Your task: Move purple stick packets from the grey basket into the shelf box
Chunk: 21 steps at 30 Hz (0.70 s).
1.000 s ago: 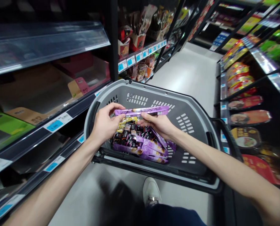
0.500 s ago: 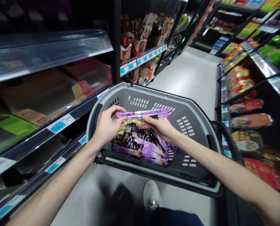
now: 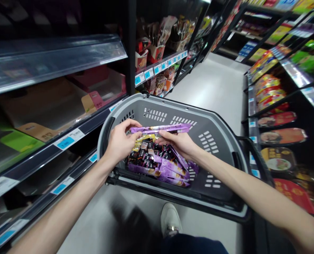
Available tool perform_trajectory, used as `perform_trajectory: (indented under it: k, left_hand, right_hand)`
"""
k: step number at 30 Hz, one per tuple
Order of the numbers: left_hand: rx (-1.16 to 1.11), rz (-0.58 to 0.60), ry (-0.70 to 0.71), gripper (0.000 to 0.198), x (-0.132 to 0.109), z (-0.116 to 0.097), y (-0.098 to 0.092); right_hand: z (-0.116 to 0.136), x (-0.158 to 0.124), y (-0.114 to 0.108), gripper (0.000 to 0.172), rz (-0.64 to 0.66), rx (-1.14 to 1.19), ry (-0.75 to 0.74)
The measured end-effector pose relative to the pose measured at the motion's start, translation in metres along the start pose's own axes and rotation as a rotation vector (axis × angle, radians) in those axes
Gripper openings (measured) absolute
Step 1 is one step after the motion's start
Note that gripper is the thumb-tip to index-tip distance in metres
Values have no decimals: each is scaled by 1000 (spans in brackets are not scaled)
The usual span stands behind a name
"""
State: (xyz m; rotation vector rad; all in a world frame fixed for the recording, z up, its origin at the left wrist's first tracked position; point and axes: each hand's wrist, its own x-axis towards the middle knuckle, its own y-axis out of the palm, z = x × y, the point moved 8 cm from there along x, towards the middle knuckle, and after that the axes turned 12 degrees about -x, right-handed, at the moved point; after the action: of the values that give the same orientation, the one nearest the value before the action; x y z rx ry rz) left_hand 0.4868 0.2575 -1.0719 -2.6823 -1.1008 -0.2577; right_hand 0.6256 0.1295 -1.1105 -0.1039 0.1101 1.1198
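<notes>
- In the head view, our left hand point(image 3: 122, 139) pinches one end of a purple packet point(image 3: 159, 128) between thumb and fingers.
- Our right hand point(image 3: 179, 141) grips the packet nearer its other end, thumb along the near edge; we cannot tell how the fingers sit behind it.
- The packet lies crosswise between both hands, seen nearly edge-on, above the grey basket point(image 3: 220, 139).
- Below our hands, inside the basket, dark small packets point(image 3: 139, 155) sit nearer the left hand, a yellow packet point(image 3: 146, 137) just beyond them, and more purple packets point(image 3: 174, 169) below the right hand.
- Left of our left hand runs a shelf point(image 3: 40, 155).
- We judge this to be a handling or straightening step; the next move calls for even, light pinches at both ends.
</notes>
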Motion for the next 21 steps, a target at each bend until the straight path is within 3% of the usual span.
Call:
perform_trajectory:
  k: [21]
  left_hand:
    - [-32, 8, 15, 15, -1, 1, 2]
  right_hand:
    - [-4, -1, -1, 26, 3, 9, 45]
